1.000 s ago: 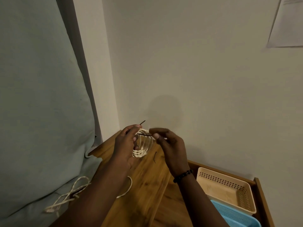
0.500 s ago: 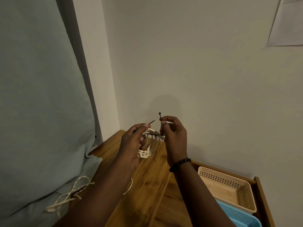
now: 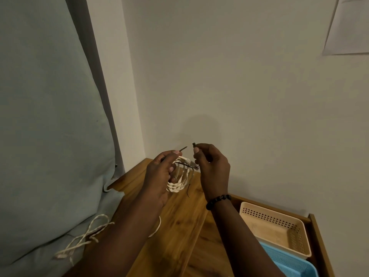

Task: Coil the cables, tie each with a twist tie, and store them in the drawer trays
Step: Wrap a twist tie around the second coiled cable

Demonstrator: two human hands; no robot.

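A coiled white cable (image 3: 179, 181) hangs in the air above the wooden top, gripped by my left hand (image 3: 159, 172) around its upper loops. A thin dark twist tie (image 3: 190, 165) crosses the top of the coil. One end of the tie sticks up past my left thumb; the other end is pinched between thumb and fingers of my right hand (image 3: 213, 168), its tip poking above them. A beige perforated tray (image 3: 279, 230) and a blue tray (image 3: 293, 264) sit in the open drawer at the lower right.
A second loose white cable (image 3: 85, 236) lies on the grey-green bedding (image 3: 50, 136) at the left. The wooden top (image 3: 179, 226) stands against the white wall corner. A sheet of paper (image 3: 349, 27) hangs on the wall at the upper right.
My right hand has risen from the coil, pulling one end of the twist tie upward. Both hands with the coil have shifted slightly right and up.
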